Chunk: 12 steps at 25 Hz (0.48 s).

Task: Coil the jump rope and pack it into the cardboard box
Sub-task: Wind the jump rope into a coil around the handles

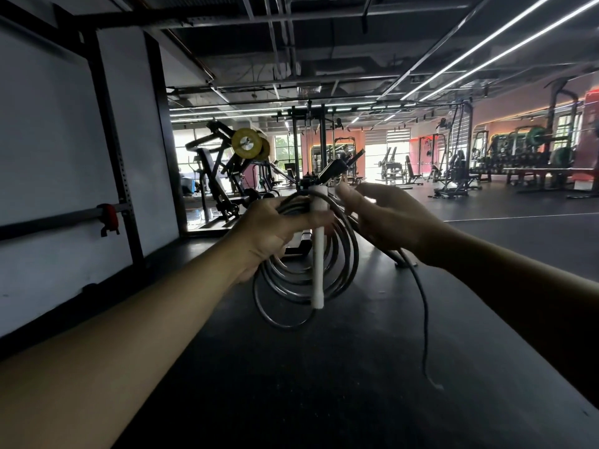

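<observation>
Floor: I see dark matte gym flooring (pixel 324 384) filling the lower half of the frame, with a thin pale line running across it at right centre.
Room: I see a dim gym, with bright light strips (pixel 479 50) slanting across the upper right ceiling and daylight windows at centre.
Left wall: I see a pale panel in a black perforated rack upright, with a horizontal bar and a red clamp (pixel 108 217) at left centre.
Machines: I see a plate-loaded machine with yellow weight plates (pixel 247 143) left of centre, and racks and benches along the far right.
Left hand: my left hand (pixel 275 233) is closed around the gathered loops and the white handle, thumb pressed across the handle at the frame's centre.
Jump rope: the dark rope (pixel 304 280) hangs in several stacked loops below that fist.
Handle: the white handle (pixel 318 251) stands nearly upright across the coil.
Right hand: my right hand (pixel 389 218) is loosely curled, just right of the coil, fingers half spread; the rope passes under the palm, and I cannot tell how firmly it is gripped.
Loose tail: the free length (pixel 423 319) drops from the right hand toward the floor at lower right.
</observation>
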{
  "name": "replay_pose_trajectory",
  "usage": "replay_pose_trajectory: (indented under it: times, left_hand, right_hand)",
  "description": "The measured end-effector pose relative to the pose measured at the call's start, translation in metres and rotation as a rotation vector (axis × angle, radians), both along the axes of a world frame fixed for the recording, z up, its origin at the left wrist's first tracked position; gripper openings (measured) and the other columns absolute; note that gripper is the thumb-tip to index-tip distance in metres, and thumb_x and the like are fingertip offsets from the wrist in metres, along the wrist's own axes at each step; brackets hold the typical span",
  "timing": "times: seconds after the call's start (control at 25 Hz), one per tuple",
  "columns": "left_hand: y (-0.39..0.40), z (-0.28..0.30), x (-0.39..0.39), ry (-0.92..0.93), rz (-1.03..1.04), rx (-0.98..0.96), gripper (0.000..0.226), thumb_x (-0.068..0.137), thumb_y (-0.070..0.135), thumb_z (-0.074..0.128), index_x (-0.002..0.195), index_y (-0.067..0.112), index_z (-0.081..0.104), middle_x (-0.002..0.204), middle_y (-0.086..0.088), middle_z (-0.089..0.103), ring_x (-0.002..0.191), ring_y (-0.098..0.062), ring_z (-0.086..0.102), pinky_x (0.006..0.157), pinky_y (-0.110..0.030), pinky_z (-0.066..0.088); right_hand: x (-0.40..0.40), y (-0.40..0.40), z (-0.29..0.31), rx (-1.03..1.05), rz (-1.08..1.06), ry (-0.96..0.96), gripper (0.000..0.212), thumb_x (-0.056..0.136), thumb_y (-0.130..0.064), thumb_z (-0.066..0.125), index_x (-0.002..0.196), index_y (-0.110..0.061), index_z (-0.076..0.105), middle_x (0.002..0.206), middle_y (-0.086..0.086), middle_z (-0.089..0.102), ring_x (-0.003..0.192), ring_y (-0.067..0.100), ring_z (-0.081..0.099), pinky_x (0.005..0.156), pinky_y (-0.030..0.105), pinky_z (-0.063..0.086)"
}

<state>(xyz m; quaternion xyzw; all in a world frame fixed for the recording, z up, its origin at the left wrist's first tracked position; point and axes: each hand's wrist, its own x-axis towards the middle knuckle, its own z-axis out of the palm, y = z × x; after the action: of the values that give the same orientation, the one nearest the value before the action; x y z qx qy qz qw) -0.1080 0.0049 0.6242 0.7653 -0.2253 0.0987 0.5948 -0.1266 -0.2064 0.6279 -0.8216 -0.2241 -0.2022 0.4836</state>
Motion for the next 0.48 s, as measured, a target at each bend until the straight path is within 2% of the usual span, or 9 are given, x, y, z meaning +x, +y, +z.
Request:
replay_pose_trajectory:
  times: [0.08,0.12,0.2,0.24,0.32,0.4,0.48]
  left_hand:
    - [0.006,0.002,0.004,0.038,0.006,-0.173,0.036,0.076,0.042,0.084,0.099,0.015,0.079,0.105,-0.017,0.073,0.044,-0.007,0.032,0.047,-0.021,0.023]
    - [0.006,0.003,0.005,0.046,0.011,-0.258,0.028,0.079,0.041,0.081,0.095,0.018,0.08,0.106,-0.013,0.073,0.045,-0.006,0.033,0.051,-0.024,0.021]
    - [0.001,0.003,0.005,0.067,0.027,-0.409,0.017,0.083,0.038,0.078,0.092,0.023,0.079,0.103,0.0,0.078,0.044,-0.002,0.035,0.05,-0.024,0.025]
    - [-0.004,0.002,0.004,0.082,0.049,-0.461,0.017,0.083,0.039,0.077,0.091,0.024,0.079,0.101,0.006,0.078,0.045,-0.002,0.034,0.049,-0.022,0.028]
    - [-0.016,-0.001,0.004,0.119,0.099,-0.552,0.019,0.082,0.045,0.077,0.089,0.027,0.08,0.099,0.014,0.077,0.05,-0.003,0.034,0.052,-0.021,0.032]
    - [-0.023,-0.005,0.005,0.158,0.144,-0.652,0.021,0.081,0.05,0.076,0.088,0.03,0.082,0.099,0.018,0.075,0.059,-0.005,0.037,0.057,-0.023,0.035]
    - [-0.026,-0.009,0.007,0.177,0.168,-0.746,0.024,0.078,0.055,0.078,0.083,0.032,0.083,0.099,0.016,0.071,0.066,-0.007,0.043,0.063,-0.024,0.039]
  right_hand:
    - [0.001,-0.01,-0.005,0.05,0.003,0.046,0.07,0.082,-0.076,0.048,0.099,-0.011,0.069,0.07,0.001,0.059,0.05,0.008,0.041,0.047,0.022,0.033]
    - [0.001,-0.013,-0.008,0.07,0.024,0.068,0.073,0.083,-0.077,0.044,0.107,-0.013,0.069,0.079,0.005,0.064,0.053,0.009,0.039,0.049,0.022,0.032]
    - [0.0,-0.011,-0.017,0.117,0.096,0.12,0.082,0.082,-0.081,0.037,0.126,-0.017,0.064,0.088,-0.002,0.069,0.053,0.008,0.035,0.049,0.022,0.031]
    - [-0.001,-0.005,-0.021,0.122,0.121,0.14,0.084,0.081,-0.081,0.036,0.129,-0.017,0.062,0.08,-0.01,0.067,0.052,0.006,0.036,0.048,0.021,0.031]
    - [-0.002,0.013,-0.029,0.13,0.09,0.146,0.076,0.08,-0.079,0.039,0.124,-0.021,0.061,0.071,-0.017,0.061,0.052,0.0,0.044,0.05,0.017,0.038]
    - [0.0,0.03,-0.038,0.25,0.041,0.124,0.066,0.081,-0.077,0.047,0.117,-0.024,0.063,0.084,-0.014,0.064,0.059,-0.003,0.055,0.055,0.015,0.042]
    - [0.002,0.037,-0.042,0.396,0.037,0.102,0.056,0.085,-0.07,0.056,0.115,-0.024,0.067,0.088,-0.01,0.068,0.058,-0.007,0.059,0.055,0.011,0.041]
